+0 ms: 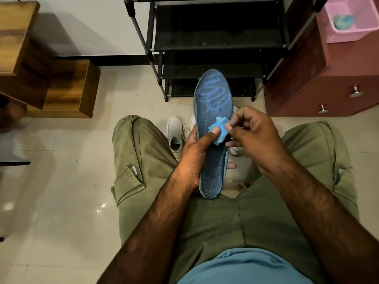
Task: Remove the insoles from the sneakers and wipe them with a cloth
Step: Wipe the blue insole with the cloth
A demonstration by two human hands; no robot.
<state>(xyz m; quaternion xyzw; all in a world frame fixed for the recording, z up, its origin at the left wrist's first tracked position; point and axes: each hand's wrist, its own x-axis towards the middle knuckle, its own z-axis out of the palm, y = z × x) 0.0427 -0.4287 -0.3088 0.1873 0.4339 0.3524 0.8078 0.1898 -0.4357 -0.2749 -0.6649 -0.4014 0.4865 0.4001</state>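
Note:
A blue insole (212,111) with pale stitching and light streaks near its toe is held lengthwise above my lap. My left hand (194,154) grips its lower half from the left, thumb lying across the top. A small light-blue cloth (219,128) sits on the insole's middle, under my left thumb tip and pinched by my right hand (256,136), whose fingers are curled. Two white sneakers stand on the floor between my knees: one (176,134) to the left of the insole, the other (236,149) mostly hidden behind the insole and my right hand.
A black shoe rack (217,46) stands straight ahead. On the right is a reddish drawer cabinet (320,83) with a pink basket (352,19) on top. Wooden furniture (67,89) stands at the left. The floor is pale tile (61,181).

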